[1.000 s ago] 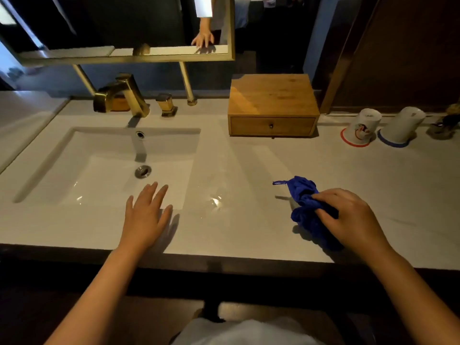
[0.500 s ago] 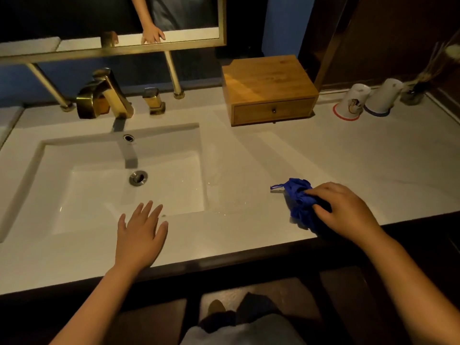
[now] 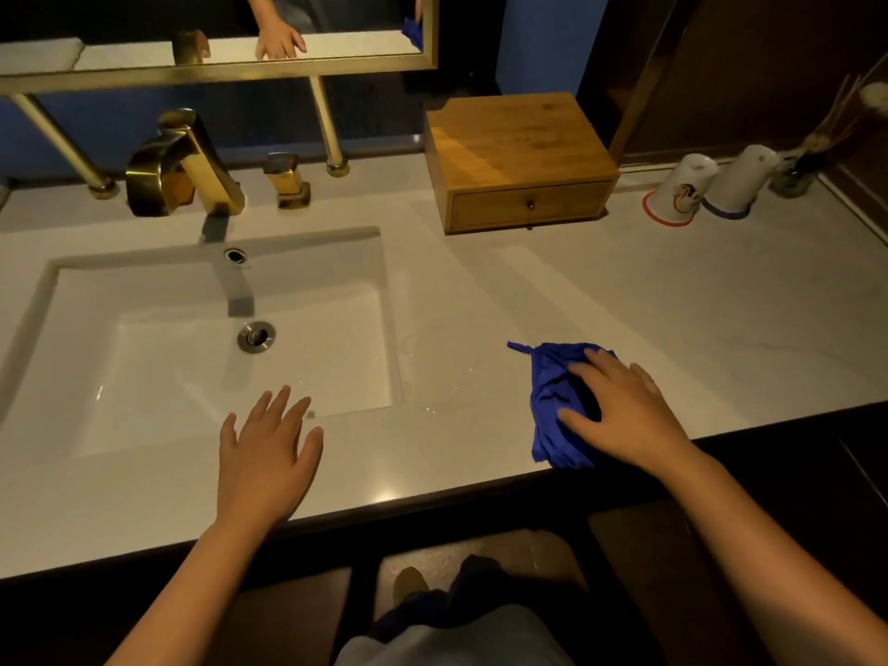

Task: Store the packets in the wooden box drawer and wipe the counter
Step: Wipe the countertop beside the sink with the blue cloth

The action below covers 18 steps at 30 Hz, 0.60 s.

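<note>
A: Layout?
B: White counter spans the frame. Sink sunk into its left half, gold faucet above it at upper left. Wooden box upper centre-right against the wall, its drawer pushed in flush. No packets visible on the counter.
A: Hands?
B: Right hand lower right near the counter's front edge, palm down, fingers spread flat over a crumpled blue cloth, pressing it onto the counter rather than gripping. Left hand lower centre-left, flat, fingers splayed, holding nothing, at the sink's front rim.
A: Rest?
B: Two upturned cups far right, beside the box.
</note>
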### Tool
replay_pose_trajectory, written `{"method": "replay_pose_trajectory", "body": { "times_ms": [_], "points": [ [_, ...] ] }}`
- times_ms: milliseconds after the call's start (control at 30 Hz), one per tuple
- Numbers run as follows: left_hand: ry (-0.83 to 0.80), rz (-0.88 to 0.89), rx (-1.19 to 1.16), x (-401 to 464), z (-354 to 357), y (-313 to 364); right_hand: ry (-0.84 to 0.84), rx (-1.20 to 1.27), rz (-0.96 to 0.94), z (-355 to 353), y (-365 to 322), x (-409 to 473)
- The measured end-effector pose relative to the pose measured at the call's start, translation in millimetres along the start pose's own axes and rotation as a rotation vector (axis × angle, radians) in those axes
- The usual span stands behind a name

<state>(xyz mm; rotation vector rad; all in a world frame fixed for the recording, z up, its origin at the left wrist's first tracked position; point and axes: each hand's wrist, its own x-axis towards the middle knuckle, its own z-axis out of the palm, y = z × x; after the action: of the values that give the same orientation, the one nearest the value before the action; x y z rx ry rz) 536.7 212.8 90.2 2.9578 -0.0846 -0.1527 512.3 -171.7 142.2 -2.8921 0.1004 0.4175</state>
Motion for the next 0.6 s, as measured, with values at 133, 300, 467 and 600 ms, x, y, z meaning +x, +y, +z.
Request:
{"method": "replay_pose_trajectory", "body": {
  "times_ms": [133,300,467,600],
  "points": [
    [-0.01,-0.002,0.003,0.8,0.0,-0.4,0.106,0.001,0.078,37.8,-16.2,6.6],
    [-0.02,-0.006,0.018,1.5,2.1,-2.2,0.194,0.012,0.277,53.2,-35.8,12.4],
    [-0.023,-0.009,0.008,1.4,1.6,-1.6,0.262,-0.018,0.13,75.6,-107.7,9.1],
    [-0.032,-0.015,0.008,2.4,2.9,-2.3,0.228,-0.01,0.042,79.4,-143.5,24.6]
  ]
}}
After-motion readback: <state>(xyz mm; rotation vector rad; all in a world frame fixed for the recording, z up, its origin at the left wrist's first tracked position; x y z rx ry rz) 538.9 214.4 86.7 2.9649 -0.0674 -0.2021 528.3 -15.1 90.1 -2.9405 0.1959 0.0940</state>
